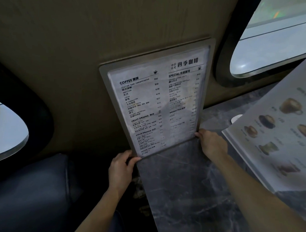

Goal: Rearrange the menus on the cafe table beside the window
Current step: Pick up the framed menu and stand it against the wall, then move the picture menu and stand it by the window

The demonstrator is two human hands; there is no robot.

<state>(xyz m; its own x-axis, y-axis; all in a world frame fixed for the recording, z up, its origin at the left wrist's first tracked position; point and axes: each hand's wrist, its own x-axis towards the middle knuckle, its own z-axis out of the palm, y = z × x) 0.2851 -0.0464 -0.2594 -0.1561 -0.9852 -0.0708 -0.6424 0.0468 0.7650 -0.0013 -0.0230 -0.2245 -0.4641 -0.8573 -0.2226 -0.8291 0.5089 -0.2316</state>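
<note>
A framed text menu (158, 102), printed with coffee and drink lists, stands upright on the far end of the dark marble table (184, 189), leaning back against the beige wall. My left hand (122, 167) grips its lower left corner. My right hand (211, 144) holds its lower right corner. A second menu (276, 135), a large sheet with pictures of coffee cups, stands tilted along the table's right side, and neither hand touches it.
A rounded window (273, 36) opens in the wall at the upper right, another (6, 129) at the far left. A dark leather seat (29, 195) lies left of the table. A small white object (235, 118) peeks out behind the picture menu.
</note>
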